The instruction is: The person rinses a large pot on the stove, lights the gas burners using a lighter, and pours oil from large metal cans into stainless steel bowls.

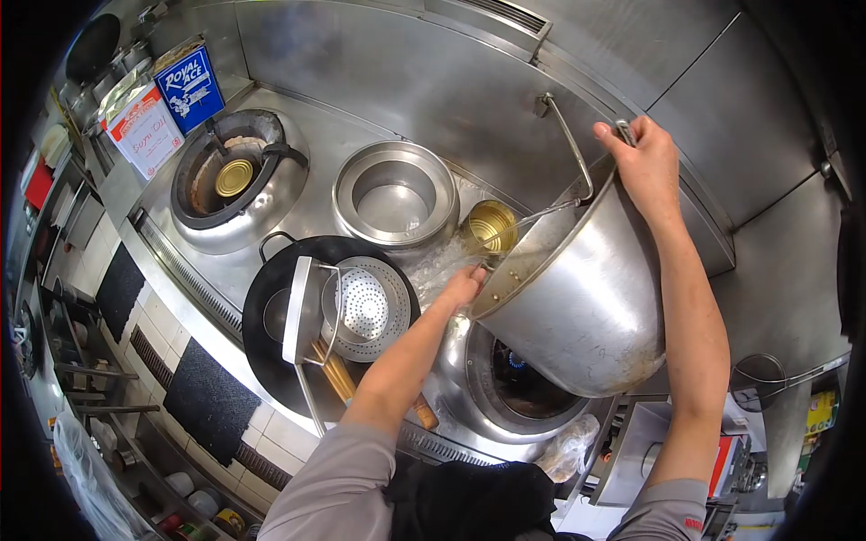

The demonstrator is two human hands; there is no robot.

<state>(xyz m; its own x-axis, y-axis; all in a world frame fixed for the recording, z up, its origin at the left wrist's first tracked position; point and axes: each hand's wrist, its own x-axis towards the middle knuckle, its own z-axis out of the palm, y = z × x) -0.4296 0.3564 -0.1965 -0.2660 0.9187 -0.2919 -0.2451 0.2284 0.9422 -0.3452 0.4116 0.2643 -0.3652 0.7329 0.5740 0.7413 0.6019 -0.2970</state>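
A large metal stockpot [586,288] is tilted to the left over the right-hand burner [532,374], where a blue flame shows. My right hand [648,162] is closed around the pot's upper handle. Low on the other side, my left hand [465,285] grips the pot near its rim; the handle there is mostly hidden. Water [442,257] runs from the lowered rim onto the steel cooktop. Close to that rim is an open gold-coloured tin can [492,225]. A bent metal faucet pipe [570,149] reaches down over the pot's mouth.
Left of the pot, a black wok [271,361] holds a perforated ladle [365,302] and wooden-handled tools. Behind stands a round steel pot [395,203]. Another burner [236,176] holds a gold tin lid, beside a blue box [189,88]. A plastic bag [570,446] lies near the lit burner.
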